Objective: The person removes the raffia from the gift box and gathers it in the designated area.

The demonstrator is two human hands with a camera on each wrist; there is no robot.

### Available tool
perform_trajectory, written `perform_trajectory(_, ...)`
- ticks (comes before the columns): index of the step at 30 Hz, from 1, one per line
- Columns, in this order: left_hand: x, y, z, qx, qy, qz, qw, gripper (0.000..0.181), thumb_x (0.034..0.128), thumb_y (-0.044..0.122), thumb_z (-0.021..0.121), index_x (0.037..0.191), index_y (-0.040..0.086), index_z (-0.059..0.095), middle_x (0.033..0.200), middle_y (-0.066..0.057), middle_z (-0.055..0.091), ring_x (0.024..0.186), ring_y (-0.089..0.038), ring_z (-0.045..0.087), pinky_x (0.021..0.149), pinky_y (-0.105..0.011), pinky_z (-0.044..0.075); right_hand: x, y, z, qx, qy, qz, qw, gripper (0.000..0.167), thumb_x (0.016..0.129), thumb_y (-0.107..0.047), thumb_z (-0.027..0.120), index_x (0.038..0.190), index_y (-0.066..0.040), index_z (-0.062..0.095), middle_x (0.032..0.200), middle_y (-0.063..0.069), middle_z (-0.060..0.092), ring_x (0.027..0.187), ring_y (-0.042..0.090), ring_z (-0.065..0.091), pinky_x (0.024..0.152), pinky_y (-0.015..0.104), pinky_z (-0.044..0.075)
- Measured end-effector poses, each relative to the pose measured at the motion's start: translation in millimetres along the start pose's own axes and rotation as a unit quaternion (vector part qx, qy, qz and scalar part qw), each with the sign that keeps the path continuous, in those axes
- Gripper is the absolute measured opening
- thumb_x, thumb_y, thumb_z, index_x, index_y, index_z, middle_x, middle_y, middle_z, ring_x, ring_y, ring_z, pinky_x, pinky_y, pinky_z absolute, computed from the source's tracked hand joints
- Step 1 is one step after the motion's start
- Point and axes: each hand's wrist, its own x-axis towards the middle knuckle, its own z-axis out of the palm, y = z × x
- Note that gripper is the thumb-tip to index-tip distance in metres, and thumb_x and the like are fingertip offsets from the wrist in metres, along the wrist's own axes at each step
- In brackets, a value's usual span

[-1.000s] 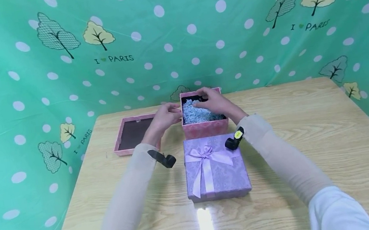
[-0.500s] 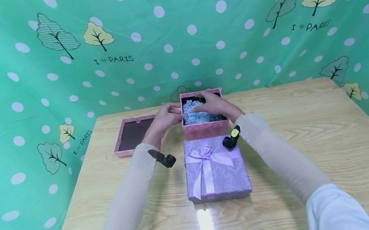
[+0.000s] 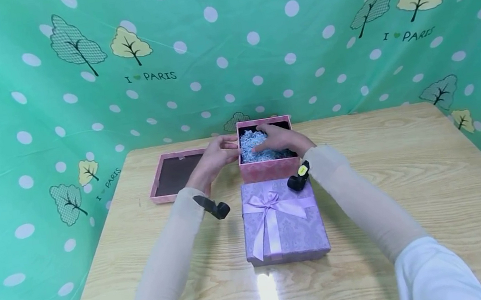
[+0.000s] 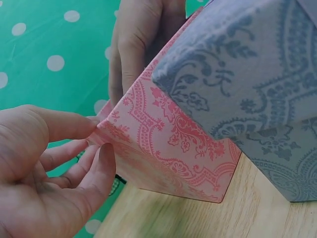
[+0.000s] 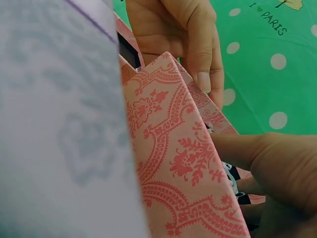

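Note:
In the head view, a pink patterned gift box (image 3: pixel 269 169) stands lidless at the back of the table. Light-blue shredded paper (image 3: pixel 249 141) fills part of its dark interior. At the box's left wall, my left hand (image 3: pixel 217 154) holds the rim near the front corner; the left wrist view shows fingertips against the pink side. Over the opening, my right hand (image 3: pixel 282 139) reaches in from the right, thumb and fingers spread apart and touching the paper. In the right wrist view, the front wall (image 5: pixel 173 144) hides part of those fingers.
A closed lavender gift box (image 3: pixel 285 231) with a ribbon bow (image 3: pixel 270 200) sits directly in front of the pink one. To the left lies the pink box's lid (image 3: pixel 177 174), its dark inside facing up. A green dotted cloth (image 3: pixel 249 46) hangs behind the wooden table (image 3: pixel 410 172).
My right hand has shifted slightly toward me and left inside the pink box, its thumb sinking lower against the paper. The left hand stays at the left wall.

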Motion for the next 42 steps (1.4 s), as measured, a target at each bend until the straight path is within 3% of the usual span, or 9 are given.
perform_trajectory(10, 0.3, -1.6, -0.8, -0.001, -0.001, 0.0, 1.0, 0.048, 0.0884, -0.002, 0.062, 0.133, 0.004, 0.045, 0.122, -0.015, 0.048, 0.109, -0.026, 0.054, 0.097, -0.033, 0.052, 2.8, 0, 1, -0.031, -0.051, 0.027, 0.9979, 0.099, 0.081, -0.043, 0.073, 0.153, -0.009, 0.014, 0.158, 0.015, 0.019, 0.145, 0.031, 0.018, 0.119, 0.048, 0.022)
perform_trajectory(15, 0.6, -1.1, 0.7, -0.011, -0.004, 0.006, 0.9999, 0.047, 0.0877, -0.005, 0.061, 0.132, 0.001, 0.046, 0.122, -0.016, 0.049, 0.106, -0.025, 0.055, 0.097, -0.033, 0.052, 2.9, 1, 0, -0.022, -0.076, 0.043, 0.9959, 0.104, 0.079, -0.044, 0.074, 0.154, -0.012, 0.009, 0.16, 0.014, 0.013, 0.147, 0.03, 0.013, 0.12, 0.048, 0.018)
perform_trajectory(29, -1.3, -0.7, -1.0, -0.019, -0.006, 0.009, 0.9998, 0.046, 0.0889, -0.004, 0.06, 0.133, 0.003, 0.046, 0.122, -0.016, 0.049, 0.111, -0.029, 0.055, 0.098, -0.035, 0.052, 7.0, 4, 1, -0.021, -0.121, 0.003, 0.9924, 0.099, 0.084, -0.039, 0.07, 0.155, -0.022, 0.004, 0.162, 0.006, 0.006, 0.148, 0.026, 0.007, 0.122, 0.046, 0.012)
perform_trajectory(42, -2.6, -3.4, -0.7, -0.01, -0.001, 0.005, 0.9999, 0.046, 0.0894, 0.0, 0.061, 0.132, 0.005, 0.047, 0.124, -0.016, 0.049, 0.11, -0.027, 0.054, 0.101, -0.038, 0.05, 11.9, 10, 6, -0.005, -0.109, -0.035, 0.9935, 0.087, 0.082, -0.025, 0.073, 0.151, -0.018, 0.022, 0.155, 0.008, 0.027, 0.14, 0.026, 0.027, 0.119, 0.044, 0.023)
